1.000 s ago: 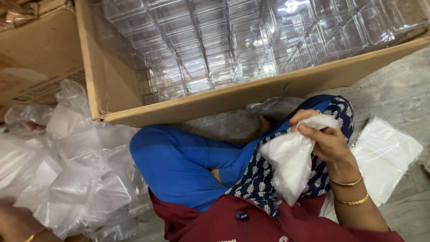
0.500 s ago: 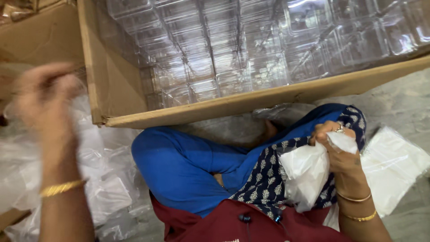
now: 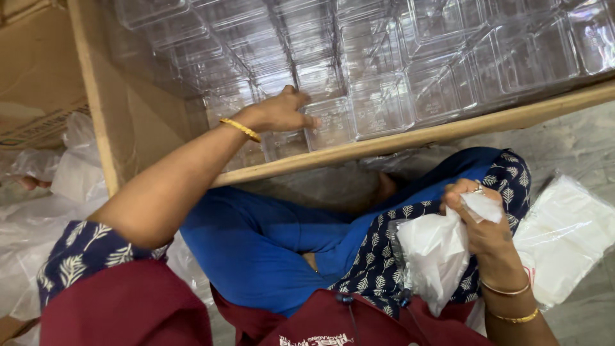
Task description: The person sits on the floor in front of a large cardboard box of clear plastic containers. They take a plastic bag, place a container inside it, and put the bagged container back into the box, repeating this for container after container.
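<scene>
My left hand [image 3: 277, 113] reaches into a large cardboard box [image 3: 115, 128] and rests its fingers on a clear plastic container [image 3: 327, 122] at the near edge of the stacked rows. Whether it grips the container is not visible. My right hand [image 3: 480, 221] is held over my lap and is closed on a bunch of white plastic bags [image 3: 432, 256]. Both wrists carry gold bangles. My legs in blue cloth lie below the box.
Several rows of clear plastic containers [image 3: 448, 57] fill the box. A flat pack of white bags [image 3: 564, 237] lies on the grey floor at the right. Crumpled clear plastic wrap [image 3: 38, 237] is heaped at the left, beside another cardboard box [image 3: 32, 64].
My left arm has swung up from the left side and into the box, onto the clear containers. My right hand keeps hold of the white bags and has barely shifted.
</scene>
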The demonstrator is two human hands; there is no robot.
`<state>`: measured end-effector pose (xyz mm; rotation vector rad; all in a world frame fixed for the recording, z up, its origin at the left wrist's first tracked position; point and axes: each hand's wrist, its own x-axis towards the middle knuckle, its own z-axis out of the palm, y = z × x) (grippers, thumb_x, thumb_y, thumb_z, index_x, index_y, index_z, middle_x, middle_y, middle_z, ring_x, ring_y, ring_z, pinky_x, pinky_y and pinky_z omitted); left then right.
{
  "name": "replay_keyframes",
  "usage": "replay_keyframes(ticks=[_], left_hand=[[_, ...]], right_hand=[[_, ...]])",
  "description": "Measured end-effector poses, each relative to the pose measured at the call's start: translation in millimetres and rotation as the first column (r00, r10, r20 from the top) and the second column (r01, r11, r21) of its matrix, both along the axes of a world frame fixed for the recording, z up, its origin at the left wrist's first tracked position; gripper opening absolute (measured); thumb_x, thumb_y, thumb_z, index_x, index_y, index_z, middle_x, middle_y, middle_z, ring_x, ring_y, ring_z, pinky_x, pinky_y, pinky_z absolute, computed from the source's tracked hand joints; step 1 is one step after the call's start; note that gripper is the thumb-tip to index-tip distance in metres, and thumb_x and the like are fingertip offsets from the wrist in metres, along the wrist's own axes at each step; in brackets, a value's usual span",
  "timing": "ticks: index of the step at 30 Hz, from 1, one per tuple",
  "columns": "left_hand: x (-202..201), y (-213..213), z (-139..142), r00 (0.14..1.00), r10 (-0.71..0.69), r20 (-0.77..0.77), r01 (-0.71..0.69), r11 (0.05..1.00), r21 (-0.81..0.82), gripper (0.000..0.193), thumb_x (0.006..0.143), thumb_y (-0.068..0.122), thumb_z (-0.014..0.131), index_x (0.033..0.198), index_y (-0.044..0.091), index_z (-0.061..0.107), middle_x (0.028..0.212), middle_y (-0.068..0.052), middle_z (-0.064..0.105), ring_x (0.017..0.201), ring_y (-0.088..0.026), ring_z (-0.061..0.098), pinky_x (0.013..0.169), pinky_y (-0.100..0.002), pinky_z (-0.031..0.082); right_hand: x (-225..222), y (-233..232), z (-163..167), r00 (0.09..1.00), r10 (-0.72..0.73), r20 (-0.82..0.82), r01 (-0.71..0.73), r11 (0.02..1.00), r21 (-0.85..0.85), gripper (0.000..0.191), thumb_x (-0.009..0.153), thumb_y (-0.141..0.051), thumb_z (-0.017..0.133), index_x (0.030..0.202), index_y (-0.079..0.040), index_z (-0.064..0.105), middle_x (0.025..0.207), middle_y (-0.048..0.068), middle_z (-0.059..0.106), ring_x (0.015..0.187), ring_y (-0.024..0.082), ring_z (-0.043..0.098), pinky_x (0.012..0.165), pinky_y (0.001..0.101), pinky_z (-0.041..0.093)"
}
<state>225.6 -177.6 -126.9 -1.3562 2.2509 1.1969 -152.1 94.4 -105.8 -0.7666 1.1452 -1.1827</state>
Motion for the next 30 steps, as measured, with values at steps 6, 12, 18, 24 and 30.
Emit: replay_keyframes(ticks=[6, 12, 18, 24, 30], left_hand=[[-11.1, 10.6, -5.5, 0.907, 0.297, -0.298, -0.235, 0.945, 0.229, 0.063, 0.079, 0.038, 0.084, 0.125, 0.01, 0.05, 0.104, -0.016, 0.066, 0.105, -0.031, 0.062, 0.088, -0.045, 0.051], [3.4, -5.8, 44.3, 0.758, 0.586, -0.286, -0.555, 0.81, 0.19, 0.032, 0.079, 0.025, 0.084, 0.092, 0.01, 0.058, 0.083, -0.003, 0.066, 0.062, -0.016, 0.058, 0.051, -0.031, 0.048], [-26.5, -44.1, 73.9, 0.408, 0.697, -0.59, -0.545, 0.704, 0.455, 0.021, 0.086, 0.022, 0.081, 0.092, 0.009, 0.065, 0.074, -0.004, 0.06, 0.056, -0.011, 0.058, 0.053, -0.027, 0.055], [-92.4, -62.3, 43.9, 0.406, 0.653, -0.64, -0.736, 0.648, 0.195, 0.034, 0.083, 0.024, 0.086, 0.091, 0.005, 0.06, 0.081, -0.002, 0.066, 0.065, -0.009, 0.066, 0.055, -0.029, 0.06], [-93.3, 42.3, 138.7, 0.59, 0.066, -0.805, -0.613, 0.685, -0.393, 0.025, 0.103, 0.03, 0.076, 0.114, 0.009, 0.07, 0.105, -0.006, 0.072, 0.089, -0.014, 0.068, 0.078, -0.031, 0.056]], right_hand=[[8.5, 1.0, 6.5, 0.984, 0.048, -0.172, -0.055, 0.998, -0.035, 0.019, 0.097, -0.015, 0.073, 0.084, -0.003, 0.066, 0.079, 0.004, 0.062, 0.072, 0.011, 0.052, 0.064, 0.0251, 0.04], [11.9, 4.6, 31.7, 0.989, 0.053, -0.136, -0.065, 0.994, -0.083, 0.023, 0.1, -0.02, 0.07, 0.087, -0.002, 0.065, 0.085, 0.006, 0.063, 0.08, 0.012, 0.053, 0.072, 0.0257, 0.041], [9.9, 3.7, 75.1, 0.981, 0.19, -0.049, -0.194, 0.975, -0.108, 0.021, 0.085, -0.016, 0.072, 0.1, -0.001, 0.068, 0.095, 0.005, 0.062, 0.085, 0.013, 0.056, 0.074, 0.0245, 0.042], [25.6, 1.3, 84.3, 0.943, -0.037, -0.332, -0.085, 0.934, -0.346, 0.008, 0.098, -0.006, 0.071, 0.1, 0.0, 0.066, 0.098, 0.008, 0.06, 0.091, 0.015, 0.053, 0.081, 0.0277, 0.042], [43.3, -21.9, 115.6, 0.916, -0.302, -0.264, 0.081, 0.785, -0.615, 0.017, 0.1, -0.023, 0.067, 0.103, -0.007, 0.068, 0.102, 0.007, 0.065, 0.109, 0.018, 0.062, 0.095, 0.0268, 0.05]])
